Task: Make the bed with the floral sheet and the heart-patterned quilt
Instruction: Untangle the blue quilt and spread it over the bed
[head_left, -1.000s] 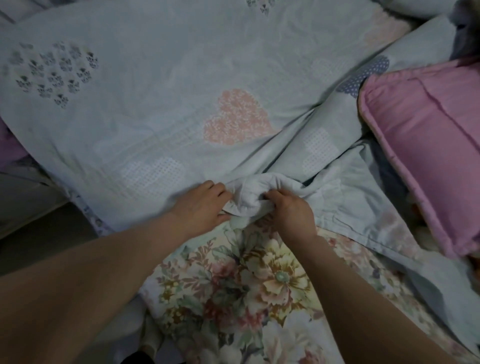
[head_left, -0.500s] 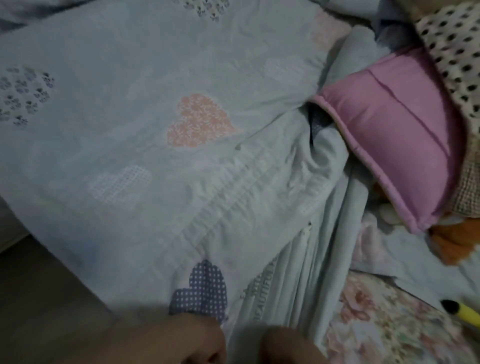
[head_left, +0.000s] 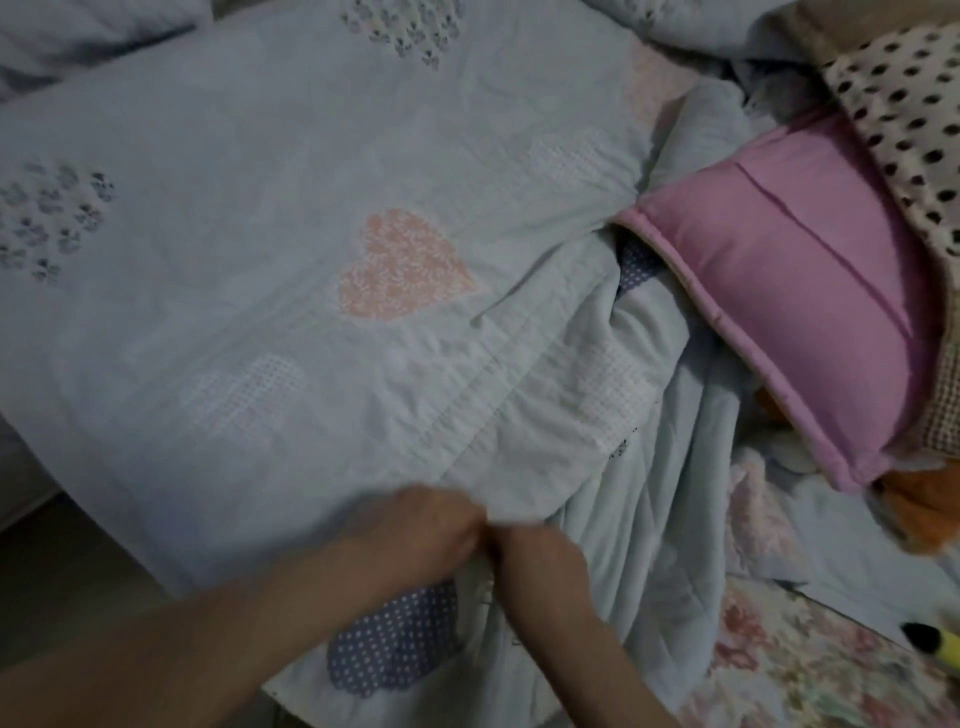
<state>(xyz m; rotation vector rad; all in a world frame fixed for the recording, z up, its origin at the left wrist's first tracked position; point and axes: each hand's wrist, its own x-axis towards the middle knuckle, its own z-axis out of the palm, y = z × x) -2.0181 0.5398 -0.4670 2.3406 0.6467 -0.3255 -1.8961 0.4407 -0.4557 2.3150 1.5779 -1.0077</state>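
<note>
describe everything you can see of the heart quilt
The heart quilt is pale blue, soft stitched fabric with pink, white-checked and purple dotted hearts. It lies spread flat at left and bunched in folds at right, where the pink cushion rests against it. The left hand and right hand, both blurred, grip a fold of it.

Since a second ago: quilt (head_left: 260, 208) drawn toward person, now covering floral sheet (head_left: 810, 670) patch formerly below left grip (head_left: 421, 535) and right grip (head_left: 540, 566). Blue dotted heart (head_left: 395, 644) now under wrists. Bunched wad gone; flatter fold pinched.
</note>
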